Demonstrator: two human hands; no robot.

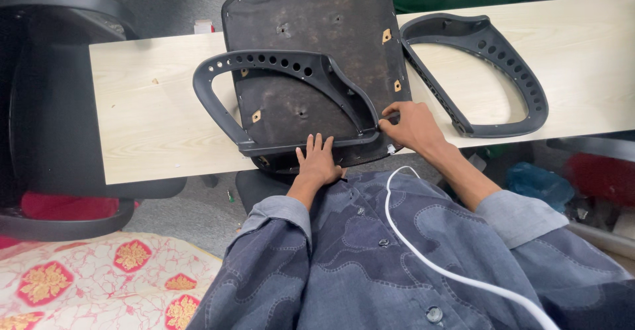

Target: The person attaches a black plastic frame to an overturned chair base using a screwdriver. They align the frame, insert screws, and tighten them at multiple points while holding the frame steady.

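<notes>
Grey carpet is showing under a pale wooden board [145, 112] that is serving as the work surface, with a red-and-gold patterned cloth [99, 280] lying nearest at the lower left. Just beyond the person's blue patterned shirt, the left hand [319, 161] is lying flat with fingers spread, pressing on the near edge of an upturned black chair seat [331, 45]. The right hand [410, 126] is pinching the end of a dark grey armrest [278, 88] that is lying across the seat's underside, fingertips closing at its corner. Farther right, a second armrest [489, 72] is resting on the board, well apart from both hands. A white cable [423, 250] is trailing over the shirt.
</notes>
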